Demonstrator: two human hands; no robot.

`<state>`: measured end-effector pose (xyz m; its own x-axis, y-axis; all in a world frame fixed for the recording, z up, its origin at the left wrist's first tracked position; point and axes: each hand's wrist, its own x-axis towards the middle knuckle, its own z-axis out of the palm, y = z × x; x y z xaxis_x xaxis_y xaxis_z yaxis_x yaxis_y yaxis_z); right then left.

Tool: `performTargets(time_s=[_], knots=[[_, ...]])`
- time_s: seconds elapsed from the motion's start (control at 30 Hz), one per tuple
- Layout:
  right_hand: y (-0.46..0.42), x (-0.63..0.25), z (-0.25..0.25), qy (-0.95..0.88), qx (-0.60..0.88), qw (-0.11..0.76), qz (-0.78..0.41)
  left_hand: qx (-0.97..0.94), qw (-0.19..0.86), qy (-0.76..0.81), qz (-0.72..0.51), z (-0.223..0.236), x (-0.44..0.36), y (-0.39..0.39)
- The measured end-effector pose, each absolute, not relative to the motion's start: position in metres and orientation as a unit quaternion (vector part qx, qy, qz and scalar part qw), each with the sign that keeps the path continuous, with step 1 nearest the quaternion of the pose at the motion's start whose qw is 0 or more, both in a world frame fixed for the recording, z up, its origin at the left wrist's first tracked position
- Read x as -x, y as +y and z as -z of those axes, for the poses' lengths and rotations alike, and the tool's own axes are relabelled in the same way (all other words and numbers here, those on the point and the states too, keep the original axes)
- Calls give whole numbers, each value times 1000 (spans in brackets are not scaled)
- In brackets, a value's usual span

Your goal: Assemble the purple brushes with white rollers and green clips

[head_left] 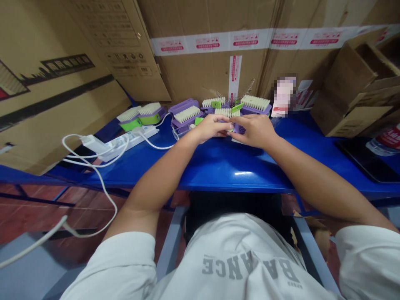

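Above the blue table, my left hand [210, 127] and my right hand [255, 130] meet with their fingertips together. Both are closed around something small and pale between them, mostly hidden by the fingers, and its kind cannot be made out. Just behind the hands is a brush with white bristles [225, 112], partly covered by them. Around it sit a purple brush [186, 114] to the left, another purple brush [255, 104] to the right, and a white-bristled brush [212, 102] with a green part at the back. Two green-sided brushes [129, 118] lie farther left, bristles up.
A white power strip [126, 143] with plugged-in cables lies on the left of the blue table [218, 168]. Cardboard boxes [200, 75] wall the back. At right are an open carton [353, 89], a black phone-like slab [359, 162] and a bottle [387, 139]. A pink item [283, 98] leans behind.
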<state>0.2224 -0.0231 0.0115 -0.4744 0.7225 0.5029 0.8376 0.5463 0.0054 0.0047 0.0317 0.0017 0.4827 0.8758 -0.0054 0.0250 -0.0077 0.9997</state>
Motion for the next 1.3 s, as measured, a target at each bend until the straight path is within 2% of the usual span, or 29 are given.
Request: performTargets(time_s=[0.37, 1.03, 1.3], knots=[[-19, -225, -12, -857, 447, 237, 99, -627, 591, 365, -351, 0, -6, 32], [-13, -229, -13, -874, 437, 189, 94, -610, 628, 338, -344, 1, -5, 33], [-7, -233, -9, -880, 422, 202, 82, -628, 600, 365, -336, 1, -4, 33]])
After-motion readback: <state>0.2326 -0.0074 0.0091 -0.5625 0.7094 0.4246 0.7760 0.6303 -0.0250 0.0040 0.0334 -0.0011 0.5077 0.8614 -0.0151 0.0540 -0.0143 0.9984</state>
